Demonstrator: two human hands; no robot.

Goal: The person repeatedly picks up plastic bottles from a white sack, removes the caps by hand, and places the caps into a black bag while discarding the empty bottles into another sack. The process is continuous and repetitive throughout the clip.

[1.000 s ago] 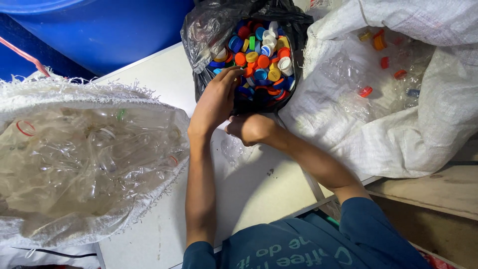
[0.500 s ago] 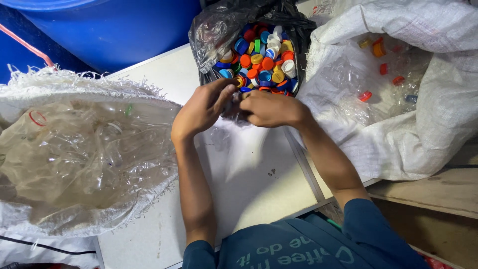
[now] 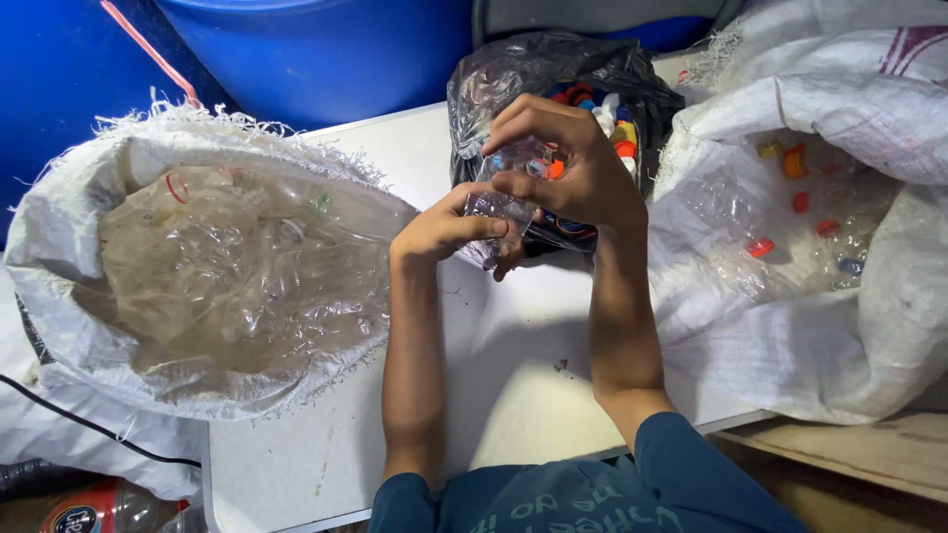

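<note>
White bench (image 3: 513, 365), blue drum (image 3: 326, 54) behind at 12 o'clock. Clear crushed plastic bottle (image 3: 504, 192) held above bench, centre frame, just in front of black bag. Left hand (image 3: 449, 229) gripping bottle body from below, thumb across it. Right hand (image 3: 568, 163) clenched over bottle top, fingers curled around the orange cap (image 3: 556, 169). Both grips closed on bottle. Black plastic bag (image 3: 494, 74) at 12 o'clock from hands, open, full of mixed-colour caps (image 3: 617, 128). White woven sack (image 3: 89, 326) at 9 o'clock, mouth open, packed with clear flattened bottles. Second white sack (image 3: 869, 326) at 3 o'clock, holding clear bottles with red and orange caps on. Black cable (image 3: 99, 429) at 8 o'clock, below left sack.
</note>
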